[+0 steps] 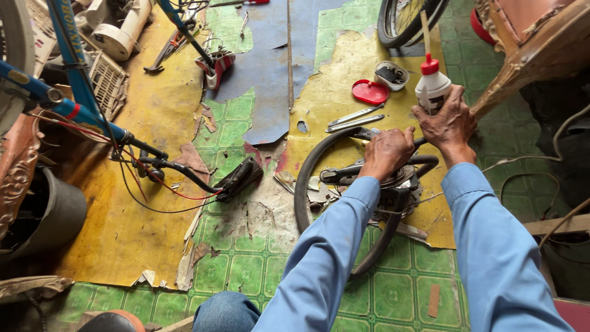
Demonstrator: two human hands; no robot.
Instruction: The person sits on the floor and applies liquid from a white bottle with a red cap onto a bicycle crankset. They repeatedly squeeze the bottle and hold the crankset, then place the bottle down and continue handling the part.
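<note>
1. Head view: left hand (386, 152) presses, fingers closed, on the black rubber inner tube (305, 184) over the floor.
2. Right hand (450, 117) is clamped around the white, red-capped plastic glue bottle (432, 86); tilted carelessly, it could spill.

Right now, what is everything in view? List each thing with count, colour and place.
glue bottle: one, white with red cap and long nozzle, held upright at upper right
inner tube: one, black, looped on the floor at centre
red lid: one, red, on the yellow mat left of the bottle
tin: one, pale, open, beside the red lid
tyre levers: two, silver, lying side by side below the lid
bicycle frame: one, blue, upturned at left
saddle: one, black, resting on the floor left of centre
wheel: one, black tyre, top edge
floor: green patterned vinyl, torn, with yellow patches
left hand: pressing on the tube
right hand: gripping the bottle
</note>
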